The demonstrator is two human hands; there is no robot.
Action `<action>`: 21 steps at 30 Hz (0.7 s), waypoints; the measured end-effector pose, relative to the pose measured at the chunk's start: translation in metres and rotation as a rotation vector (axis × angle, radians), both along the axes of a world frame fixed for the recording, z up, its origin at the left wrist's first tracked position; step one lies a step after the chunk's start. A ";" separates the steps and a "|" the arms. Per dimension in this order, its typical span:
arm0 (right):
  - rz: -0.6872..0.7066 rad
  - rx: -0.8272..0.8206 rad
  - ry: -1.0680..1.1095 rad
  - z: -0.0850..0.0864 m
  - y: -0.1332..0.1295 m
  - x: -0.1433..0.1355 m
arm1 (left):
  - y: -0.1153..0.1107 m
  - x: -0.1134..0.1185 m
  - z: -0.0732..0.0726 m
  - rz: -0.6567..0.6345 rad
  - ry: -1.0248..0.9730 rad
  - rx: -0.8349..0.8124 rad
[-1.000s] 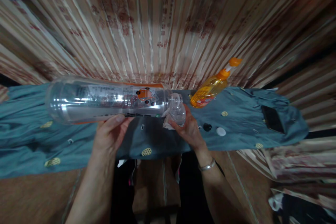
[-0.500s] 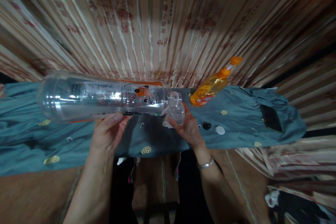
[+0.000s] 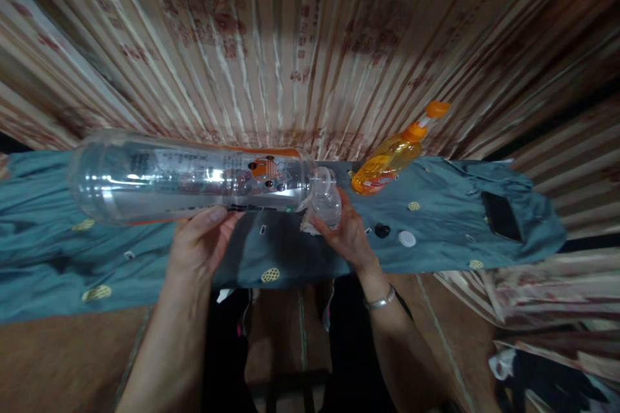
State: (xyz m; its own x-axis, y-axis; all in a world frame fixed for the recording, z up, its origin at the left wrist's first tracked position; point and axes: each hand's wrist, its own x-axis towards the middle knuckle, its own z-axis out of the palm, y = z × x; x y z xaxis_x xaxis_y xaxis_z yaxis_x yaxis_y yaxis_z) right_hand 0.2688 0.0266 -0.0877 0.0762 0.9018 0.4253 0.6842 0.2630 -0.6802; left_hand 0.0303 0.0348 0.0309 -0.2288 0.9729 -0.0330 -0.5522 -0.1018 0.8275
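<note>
A large clear plastic bottle (image 3: 194, 174) with an orange picture on its side lies sideways in front of me, its neck end to the right. My left hand (image 3: 203, 235) grips it from below, thumb along the near side. My right hand (image 3: 346, 229) is closed around a small clear plastic container (image 3: 327, 203) at the big bottle's neck end. The container looks tilted up against the neck; whether they touch I cannot tell. A crumpled whitish piece, perhaps tissue (image 3: 308, 226), shows under my right fingers.
An orange pump bottle (image 3: 387, 161) of yellow liquid stands behind and right of my right hand. A black cap (image 3: 382, 231), a white round lid (image 3: 407, 239) and a dark phone (image 3: 501, 216) lie on the teal cloth (image 3: 436, 251). A pleated curtain (image 3: 290, 45) hangs behind.
Almost nothing has moved. Both hands keep their holds, with the big bottle and the small container in the same places; the view has shifted very slightly.
</note>
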 end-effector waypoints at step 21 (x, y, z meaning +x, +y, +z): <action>0.010 -0.050 0.052 0.006 -0.002 0.000 | -0.001 0.002 0.004 -0.042 0.013 0.024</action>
